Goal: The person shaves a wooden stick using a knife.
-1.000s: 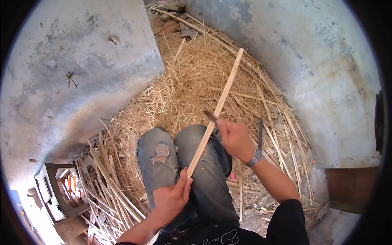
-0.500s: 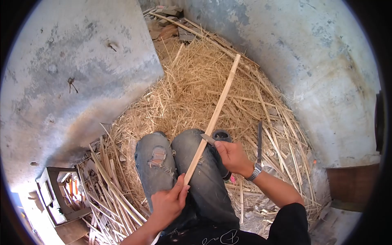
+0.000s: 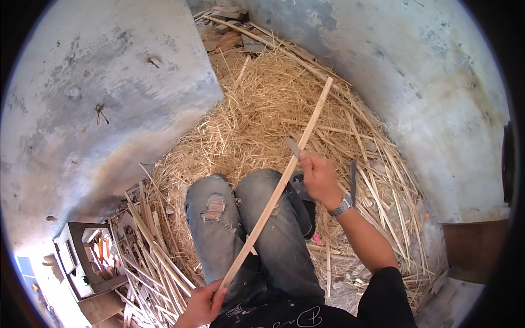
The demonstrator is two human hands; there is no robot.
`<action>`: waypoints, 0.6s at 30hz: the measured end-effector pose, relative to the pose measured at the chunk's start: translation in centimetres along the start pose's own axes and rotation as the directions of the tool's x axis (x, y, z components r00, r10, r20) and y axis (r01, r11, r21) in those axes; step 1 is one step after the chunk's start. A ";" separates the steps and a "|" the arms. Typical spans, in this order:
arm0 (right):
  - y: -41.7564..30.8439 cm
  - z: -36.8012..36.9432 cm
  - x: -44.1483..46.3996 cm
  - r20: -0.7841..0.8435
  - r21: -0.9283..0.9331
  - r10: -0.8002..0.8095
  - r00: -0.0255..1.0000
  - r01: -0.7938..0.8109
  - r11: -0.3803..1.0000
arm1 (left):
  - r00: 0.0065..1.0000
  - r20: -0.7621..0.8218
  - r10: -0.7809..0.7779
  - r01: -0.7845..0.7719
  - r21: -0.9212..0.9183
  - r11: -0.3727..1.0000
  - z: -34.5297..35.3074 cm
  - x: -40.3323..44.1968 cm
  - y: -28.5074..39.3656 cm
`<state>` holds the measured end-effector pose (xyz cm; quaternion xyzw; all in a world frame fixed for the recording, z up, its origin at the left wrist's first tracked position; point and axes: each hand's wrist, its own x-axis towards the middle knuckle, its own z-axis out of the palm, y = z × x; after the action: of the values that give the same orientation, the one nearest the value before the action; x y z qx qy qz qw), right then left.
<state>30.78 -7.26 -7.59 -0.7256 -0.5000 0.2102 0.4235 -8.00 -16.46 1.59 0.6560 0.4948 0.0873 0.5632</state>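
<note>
A long pale strip, wood or bamboo (image 3: 273, 199), slants from my lap up over the shavings. My left hand (image 3: 203, 304) is closed around its near end, close to my body. In my right hand (image 3: 321, 177) is a small knife (image 3: 293, 146), its blade lying across the strip well above my knee. The knife's handle is hidden inside my fist. Beneath the strip are my knees in torn grey jeans (image 3: 216, 210).
Thin shavings (image 3: 246, 120) cover the floor ahead. Split strips (image 3: 156, 257) lie in a pile at left, beside a wooden frame (image 3: 90, 265). A long dark blade (image 3: 353, 183) rests at right. Plastered walls (image 3: 109, 109) stand on both sides.
My left hand has drawn the strip's near end down and left, towards my body. My right hand and the knife have moved up and slightly right, farther along the strip.
</note>
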 end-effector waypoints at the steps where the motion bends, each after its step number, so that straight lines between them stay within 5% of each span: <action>1: 0.0 0.3 -0.3 0.003 0.014 0.005 1.000 -0.005 1.000 | 1.000 0.002 0.000 0.000 -0.001 1.000 0.2 0.2 -0.8; 4: -1.5 1.5 -2.7 0.036 0.128 -0.057 0.998 0.052 0.990 | 1.000 0.027 0.007 -0.009 0.059 0.998 1.2 1.2 -2.7; 8: -0.4 0.0 -2.6 0.126 -0.019 0.032 0.991 -0.030 0.999 | 0.995 0.094 -0.036 0.040 -0.045 0.998 1.6 2.8 -1.8; 16: -2.9 0.2 -6.8 0.194 0.061 0.082 0.978 -0.095 0.994 | 0.985 0.147 -0.090 0.128 -0.270 0.954 2.7 3.5 -1.8; 18: -3.2 0.6 -7.9 0.254 0.160 -0.076 0.964 0.035 0.986 | 0.963 0.215 -0.160 0.221 -0.302 0.927 2.5 3.9 -0.5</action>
<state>25.36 -13.70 -6.23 -0.6427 -0.5535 0.3291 0.4151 -4.67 -15.25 -1.47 0.5085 0.4803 0.0499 0.7129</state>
